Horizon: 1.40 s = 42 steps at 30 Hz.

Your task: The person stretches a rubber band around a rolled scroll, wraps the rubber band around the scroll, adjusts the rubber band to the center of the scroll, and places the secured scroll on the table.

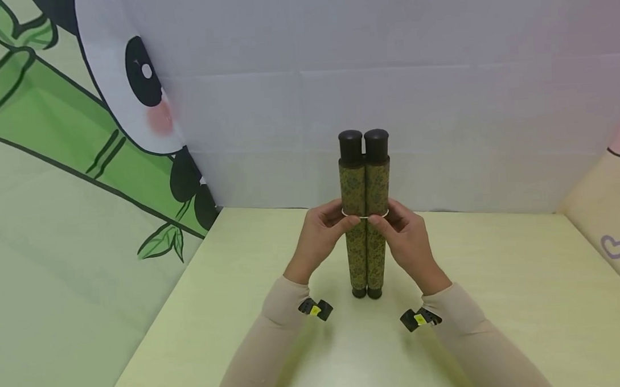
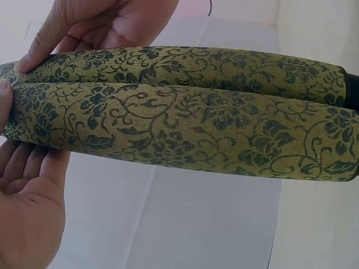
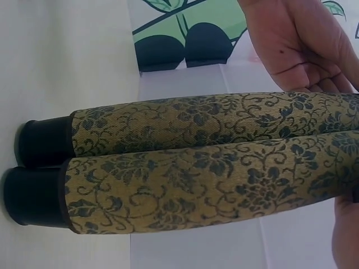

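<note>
Upright before me is a scroll (image 1: 365,191) rolled from both ends into two side-by-side rolls, its cloth olive-gold with dark flowers. Black knobs cap the tops, and black ends (image 3: 42,196) show at the bottom. A thin white band (image 1: 363,217) crosses the middle. My left hand (image 1: 316,236) pinches the left roll there, thumb in front and fingers behind. On the other side my right hand (image 1: 411,238) grips the right roll in the same way, thumbs nearly meeting. Whether the lower ends touch the table cannot be told.
A pale yellow table (image 1: 524,300) lies beneath the scroll. Behind it hangs a whitish cloth backdrop (image 1: 440,98), with a painted panda and green bamboo (image 1: 51,111) on the left. Small black devices (image 1: 316,309) are worn on both wrists.
</note>
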Each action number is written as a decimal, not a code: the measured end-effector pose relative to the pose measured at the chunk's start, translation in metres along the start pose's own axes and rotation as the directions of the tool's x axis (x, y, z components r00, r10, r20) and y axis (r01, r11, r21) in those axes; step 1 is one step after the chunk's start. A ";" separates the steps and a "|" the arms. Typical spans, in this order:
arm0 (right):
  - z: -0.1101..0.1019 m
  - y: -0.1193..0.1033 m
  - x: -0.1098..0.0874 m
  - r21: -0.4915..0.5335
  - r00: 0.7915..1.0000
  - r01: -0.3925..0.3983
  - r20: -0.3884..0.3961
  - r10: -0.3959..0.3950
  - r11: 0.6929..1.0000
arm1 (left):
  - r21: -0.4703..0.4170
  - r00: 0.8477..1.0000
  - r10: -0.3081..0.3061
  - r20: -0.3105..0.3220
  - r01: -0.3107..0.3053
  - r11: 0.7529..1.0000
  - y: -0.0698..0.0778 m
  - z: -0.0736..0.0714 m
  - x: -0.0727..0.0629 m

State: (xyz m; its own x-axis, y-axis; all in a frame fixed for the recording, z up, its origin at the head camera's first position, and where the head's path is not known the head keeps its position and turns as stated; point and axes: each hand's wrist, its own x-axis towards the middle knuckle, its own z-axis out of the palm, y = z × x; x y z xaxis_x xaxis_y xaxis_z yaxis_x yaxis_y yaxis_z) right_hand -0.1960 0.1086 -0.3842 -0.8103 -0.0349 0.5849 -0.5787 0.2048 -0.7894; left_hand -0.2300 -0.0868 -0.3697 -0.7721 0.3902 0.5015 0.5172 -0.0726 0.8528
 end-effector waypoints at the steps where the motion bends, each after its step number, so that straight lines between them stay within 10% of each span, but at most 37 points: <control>1: -0.001 0.000 0.001 -0.007 1.000 -0.007 0.003 0.007 1.000 | -0.008 1.000 0.000 0.003 0.000 1.000 0.000 0.001 0.001; 18: -0.021 0.033 0.004 0.016 0.989 -0.122 0.088 0.120 0.992 | 0.050 0.975 -0.219 0.039 0.217 0.975 -0.009 0.008 0.014; 28: -0.040 0.012 0.046 0.043 0.986 0.068 0.150 -0.074 0.997 | 0.027 1.000 -0.001 -0.022 0.001 1.000 0.012 0.012 0.046; 42: -0.056 0.026 0.068 0.031 0.987 0.052 0.150 -0.056 0.998 | -0.033 0.997 -0.006 -0.077 0.004 0.999 -0.008 0.034 0.069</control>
State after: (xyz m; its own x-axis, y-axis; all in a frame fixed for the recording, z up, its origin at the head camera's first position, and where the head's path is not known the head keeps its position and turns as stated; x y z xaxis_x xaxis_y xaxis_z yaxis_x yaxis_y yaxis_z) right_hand -0.2613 0.1662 -0.3546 -0.7812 -0.1930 0.5936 -0.6226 0.1721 -0.7634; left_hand -0.2748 -0.0286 -0.3468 -0.8013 0.3193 0.5060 0.5020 -0.1013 0.8589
